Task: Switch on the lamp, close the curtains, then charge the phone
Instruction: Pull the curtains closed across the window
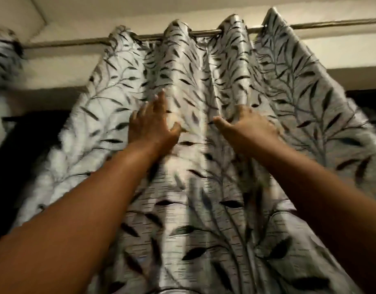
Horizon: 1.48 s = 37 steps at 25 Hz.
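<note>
Two bare forearms reach up from the bottom corners of the view and converge on the curtain, a pale, silvery cloth patterned with dark leaves on thin branches, which fills the middle of the view and hangs in deep vertical folds. The left hand lies against the cloth left of centre, its fingers stretched upward along a fold and its thumb curled in against the fabric; whether any cloth is pinched there cannot be told through the blur. The right hand is just beside it, apart from it by one fold, with its thumb pointing toward the left hand and its fingers bent down into the cloth, so it seems to be gathering a fold, though the grip itself is hidden by the knuckles. Above the hands the curtain rises in four rounded pleats to a thin metal rod that runs across the top of the view. At the far left, a second bunch of the same patterned cloth hangs on the rod, well apart from the main panel. Behind the curtain, dark openings show at left and right under a pale wall and ceiling.
</note>
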Motion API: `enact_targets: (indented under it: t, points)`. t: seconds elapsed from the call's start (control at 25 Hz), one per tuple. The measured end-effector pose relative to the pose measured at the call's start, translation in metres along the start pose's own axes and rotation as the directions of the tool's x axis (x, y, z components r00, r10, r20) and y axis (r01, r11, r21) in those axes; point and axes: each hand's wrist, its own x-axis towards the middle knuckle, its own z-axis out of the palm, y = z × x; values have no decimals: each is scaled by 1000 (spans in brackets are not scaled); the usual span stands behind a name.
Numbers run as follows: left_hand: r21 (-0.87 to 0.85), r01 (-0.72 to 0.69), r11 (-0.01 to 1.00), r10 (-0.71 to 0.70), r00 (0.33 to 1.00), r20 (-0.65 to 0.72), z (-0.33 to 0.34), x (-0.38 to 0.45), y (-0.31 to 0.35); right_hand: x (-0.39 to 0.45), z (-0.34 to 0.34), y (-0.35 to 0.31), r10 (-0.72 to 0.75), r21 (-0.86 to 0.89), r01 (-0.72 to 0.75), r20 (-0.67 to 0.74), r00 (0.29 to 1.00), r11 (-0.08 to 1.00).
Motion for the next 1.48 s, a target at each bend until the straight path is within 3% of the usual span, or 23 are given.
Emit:
enact_targets:
  t: [0.2, 0.44, 0.72, 0.84, 1.08, 1.16, 1.48]
  points:
    - [187, -49, 981, 36, 997, 69, -62, -24, -109, -46, 28, -140, -139, 85, 129, 124, 982, 988]
    - [347, 4, 938, -96, 964, 247, -153, -56, -258, -113, 67, -310, -182, 239, 122, 251, 951, 963]
    - [563, -12, 827, -177, 943, 281, -215, -97, -407, -173, 122, -463, -321, 313, 211, 360, 876, 926]
    - [617, 13, 787, -247, 922, 297, -219, -114, -458, -193, 152, -504, -386, 362, 250, 374, 844, 898]
    - [497, 228, 837, -433, 831, 348, -205, -139, -527, -226, 228, -545, -477, 488, 269, 375, 794, 831]
    - [566, 247, 786, -494, 801, 337, -203, -147, -549, -232, 251, -562, -491, 512, 265, 376, 785, 817]
    - [589, 344, 731, -568, 786, 246, -196, -158, -601, -253, 285, -618, -517, 493, 319, 338, 787, 809]
